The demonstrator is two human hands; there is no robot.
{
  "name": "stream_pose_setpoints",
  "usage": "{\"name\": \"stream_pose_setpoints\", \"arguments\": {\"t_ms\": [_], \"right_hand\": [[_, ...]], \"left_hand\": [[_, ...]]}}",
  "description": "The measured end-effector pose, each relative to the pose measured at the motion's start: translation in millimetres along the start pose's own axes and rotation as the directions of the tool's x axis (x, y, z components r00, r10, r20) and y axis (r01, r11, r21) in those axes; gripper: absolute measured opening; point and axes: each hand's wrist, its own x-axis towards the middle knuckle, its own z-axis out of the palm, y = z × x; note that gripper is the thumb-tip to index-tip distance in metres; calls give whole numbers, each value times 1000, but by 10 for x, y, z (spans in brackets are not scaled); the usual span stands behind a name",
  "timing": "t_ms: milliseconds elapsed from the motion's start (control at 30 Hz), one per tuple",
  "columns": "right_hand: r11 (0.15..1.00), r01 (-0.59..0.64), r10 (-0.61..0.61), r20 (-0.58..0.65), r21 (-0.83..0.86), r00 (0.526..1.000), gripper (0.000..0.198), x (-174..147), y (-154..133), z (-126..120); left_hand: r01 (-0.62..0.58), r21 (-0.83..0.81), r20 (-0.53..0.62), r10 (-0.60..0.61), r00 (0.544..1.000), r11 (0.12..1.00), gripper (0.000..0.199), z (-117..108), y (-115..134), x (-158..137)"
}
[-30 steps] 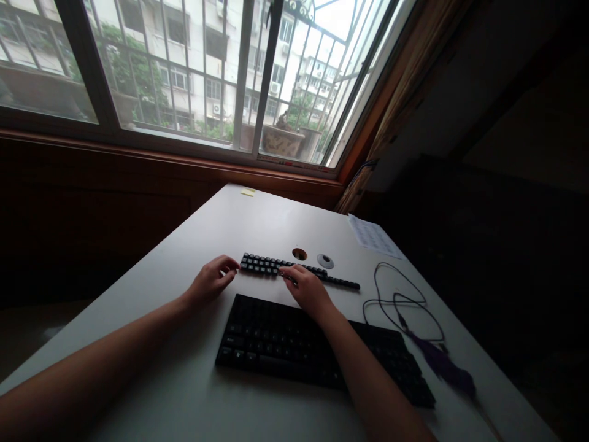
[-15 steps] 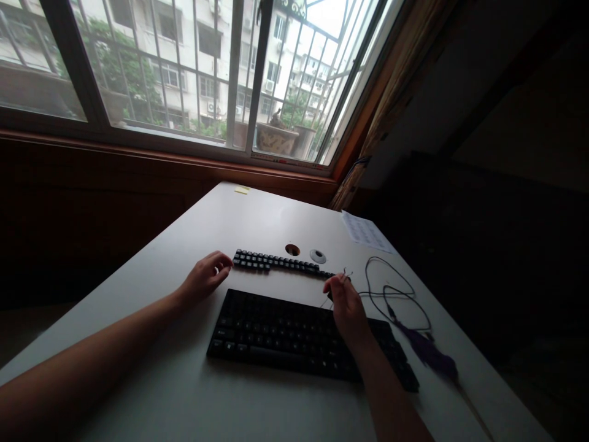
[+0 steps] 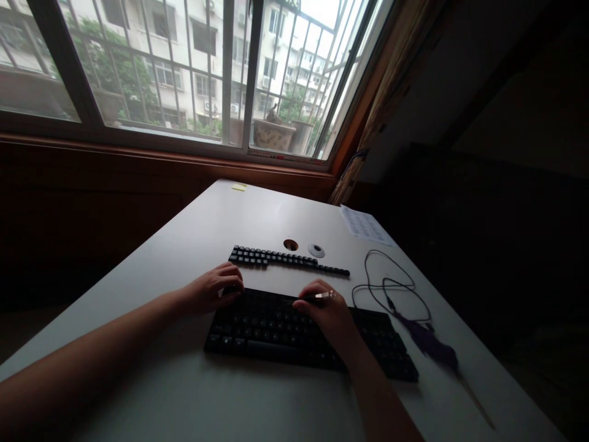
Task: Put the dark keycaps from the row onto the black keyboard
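A black keyboard (image 3: 271, 350) lies on the white table. At its far left corner is my left hand (image 3: 216, 285), fingers curled and thumb against the edge. Over the upper middle of the keyboard, my right hand (image 3: 329, 313) pinches a slim tool with a dark middle and thin metal ends, which looks like a wire keycap puller (image 3: 324, 295). Its tip points left, above the upper rows, where dark shadow hides detail. Behind the keyboard, loose black keycaps (image 3: 276, 256) are lined up in several rows.
A round cable hole (image 3: 291, 245) and its grey cover (image 3: 316, 250) are beyond the keycaps. To the right lie a looped black cable (image 3: 368, 270) and a purple feather-like duster (image 3: 432, 345) on a stick. Printed paper (image 3: 365, 224) rests at the far right edge, below a barred window.
My left hand has moved from the left end of the keycap rows to the keyboard's corner. My right hand has shifted left and down over the keyboard, turning the tool nearly level.
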Motion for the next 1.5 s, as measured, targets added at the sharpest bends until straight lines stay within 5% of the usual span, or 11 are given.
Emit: {"name": "stream_pose_setpoints", "arguments": {"t_ms": [267, 767, 1500], "right_hand": [[994, 15, -22, 69, 107, 997, 18, -32, 38, 132], [992, 123, -127, 110, 41, 986, 14, -56, 43, 304], [995, 75, -59, 203, -71, 977, 10, -73, 127, 353]], "left_hand": [[23, 27, 22, -23, 999, 999, 13, -14, 41, 10], [63, 53, -3, -63, 998, 997, 14, 36, 7, -2], [127, -27, -17, -128, 992, 992, 14, 124, -139, -51]]}}
